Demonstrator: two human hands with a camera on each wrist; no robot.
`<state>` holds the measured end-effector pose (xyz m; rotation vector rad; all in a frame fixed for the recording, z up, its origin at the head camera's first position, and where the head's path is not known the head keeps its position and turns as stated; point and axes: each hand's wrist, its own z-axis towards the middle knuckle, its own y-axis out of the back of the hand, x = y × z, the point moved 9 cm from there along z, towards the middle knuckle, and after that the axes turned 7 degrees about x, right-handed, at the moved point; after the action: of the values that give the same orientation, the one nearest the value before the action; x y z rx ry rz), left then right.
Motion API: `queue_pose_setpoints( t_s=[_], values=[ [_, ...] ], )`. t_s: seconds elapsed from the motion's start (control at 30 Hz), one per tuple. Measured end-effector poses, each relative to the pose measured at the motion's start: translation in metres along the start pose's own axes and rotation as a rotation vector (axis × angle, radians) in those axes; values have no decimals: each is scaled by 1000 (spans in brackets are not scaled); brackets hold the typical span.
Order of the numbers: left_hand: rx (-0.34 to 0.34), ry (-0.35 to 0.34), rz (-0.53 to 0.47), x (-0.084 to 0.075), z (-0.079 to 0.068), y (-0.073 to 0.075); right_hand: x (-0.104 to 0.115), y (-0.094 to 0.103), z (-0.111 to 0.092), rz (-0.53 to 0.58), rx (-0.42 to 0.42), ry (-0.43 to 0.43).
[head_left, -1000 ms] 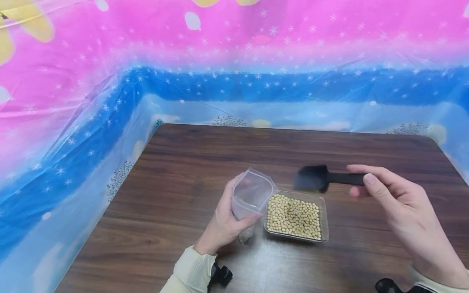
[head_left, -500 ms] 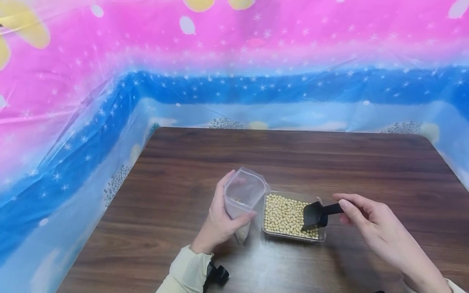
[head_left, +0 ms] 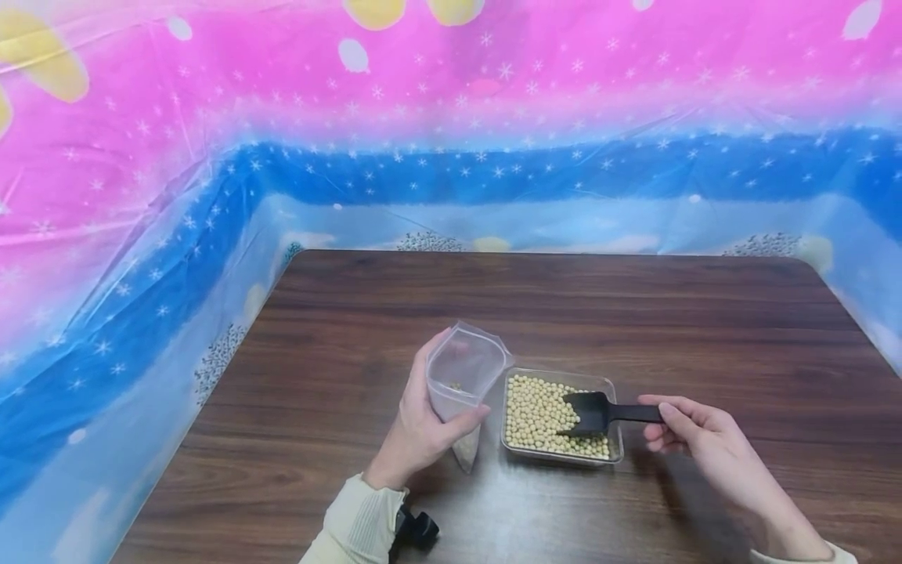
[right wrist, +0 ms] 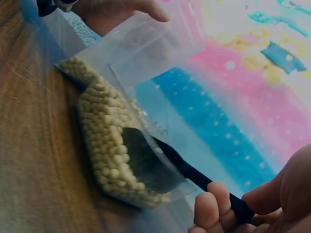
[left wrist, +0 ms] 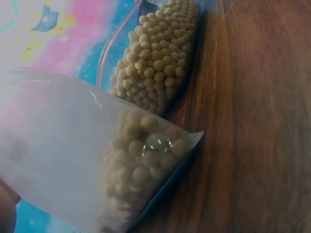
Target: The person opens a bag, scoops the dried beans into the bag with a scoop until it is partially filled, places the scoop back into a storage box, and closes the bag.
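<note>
My left hand (head_left: pixel 420 427) grips a clear zip bag (head_left: pixel 468 364) with its mouth held wide. Soybeans (left wrist: pixel 141 160) fill the bag's bottom in the left wrist view, and its lower corner is close to the table. My right hand (head_left: pixel 712 442) pinches the handle of a small black scoop (head_left: pixel 590 411). The scoop's blade is sunk among the soybeans (head_left: pixel 539 407) in a clear rectangular container (head_left: pixel 507 450), its handle crossing the right rim. In the right wrist view the blade (right wrist: pixel 146 162) presses into the beans along the container's wall. The bag stands just left of the container.
A dark wood-grain table (head_left: pixel 338 313) carries the container. Pink and blue patterned cloth (head_left: pixel 437 172) hangs around the table's far and left sides. A black wrist device (head_left: pixel 417 530) shows below my left cuff.
The scoop came down from above the container's back right, entered the beans, and pushed leftward with my right hand. My left hand keeps hold of the bag, with little movement.
</note>
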<state>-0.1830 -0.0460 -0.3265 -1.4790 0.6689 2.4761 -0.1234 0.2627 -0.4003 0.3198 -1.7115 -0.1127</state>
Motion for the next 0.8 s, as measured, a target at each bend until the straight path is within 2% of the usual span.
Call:
queue_pose_setpoints(
  t_s=[0.23, 0.37, 0.47, 0.63, 0.8],
  values=[
    [13, -56, -72, -4, 2, -5, -12, -9, 2, 97, 5, 27],
    [29, -85, -58, -6, 2, -8, -18, -3, 2, 126, -42, 6],
    [35, -89, -32, -6, 1, -9, -27, 0, 3, 196, -46, -7],
    [44, -88, -31, -6, 1, -8, -38, -3, 6, 381, 27, 7],
    [55, -93, -48, -6, 0, -9, -37, -4, 5, 517, 97, 58]
  ],
)
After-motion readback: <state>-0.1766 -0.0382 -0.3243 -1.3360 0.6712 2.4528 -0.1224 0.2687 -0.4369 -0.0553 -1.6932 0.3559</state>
